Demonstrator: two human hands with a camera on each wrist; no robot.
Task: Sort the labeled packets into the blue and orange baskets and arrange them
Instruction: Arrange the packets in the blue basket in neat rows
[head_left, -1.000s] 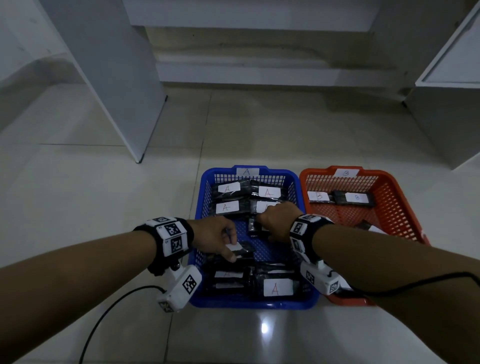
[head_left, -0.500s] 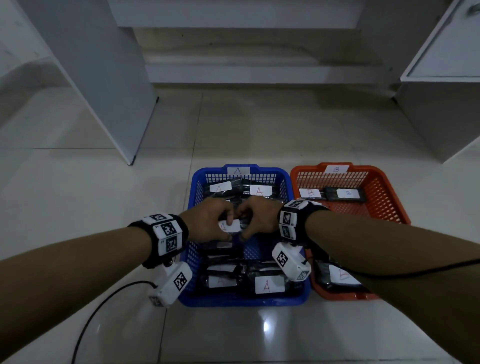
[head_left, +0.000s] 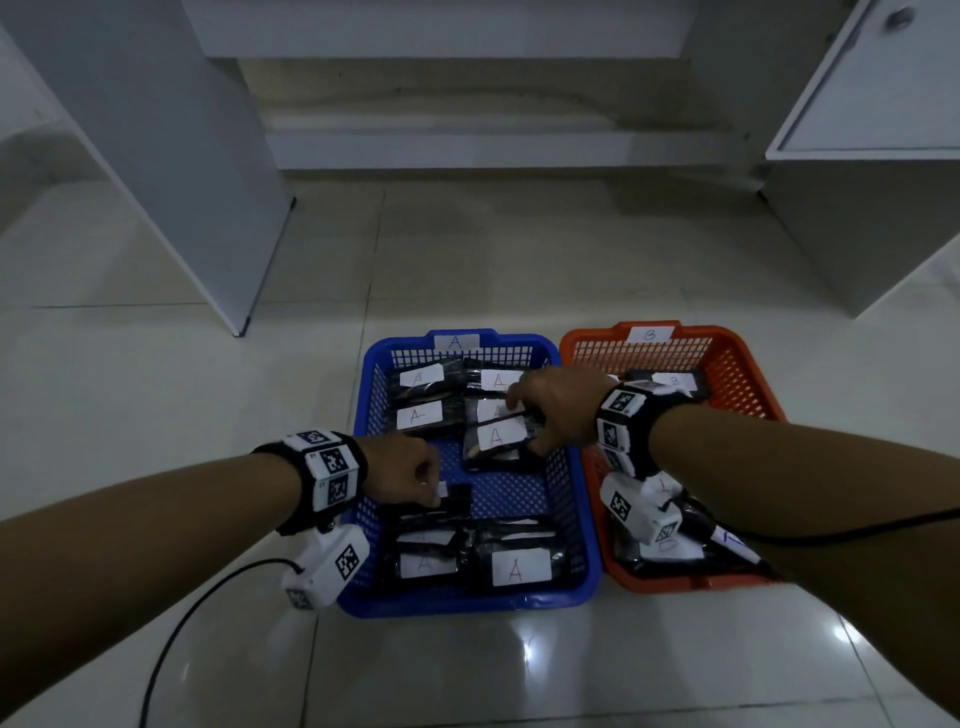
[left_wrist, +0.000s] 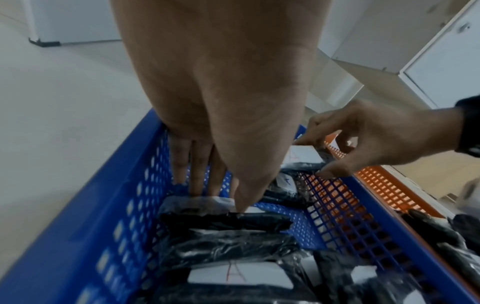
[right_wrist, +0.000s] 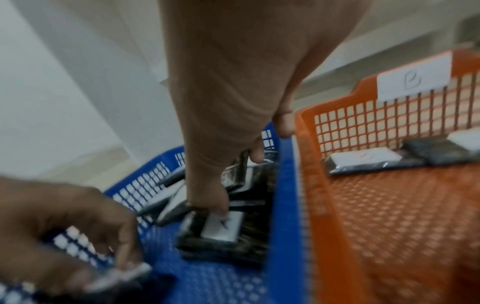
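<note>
Right hand (head_left: 558, 410) pinches an A packet (head_left: 497, 436) mid blue basket (head_left: 569, 499), long axis across; left hand (head_left: 402, 475) grips another packet (head_left: 452, 499) just nearer, left.

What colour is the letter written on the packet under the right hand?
Red: an A on the white label of the packet that the right hand holds, clearest in the head view.

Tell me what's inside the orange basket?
The orange basket holds black packets with white labels: two B packets at its far end, more at the near end. The right arm covers part, so I can't count them.
</note>
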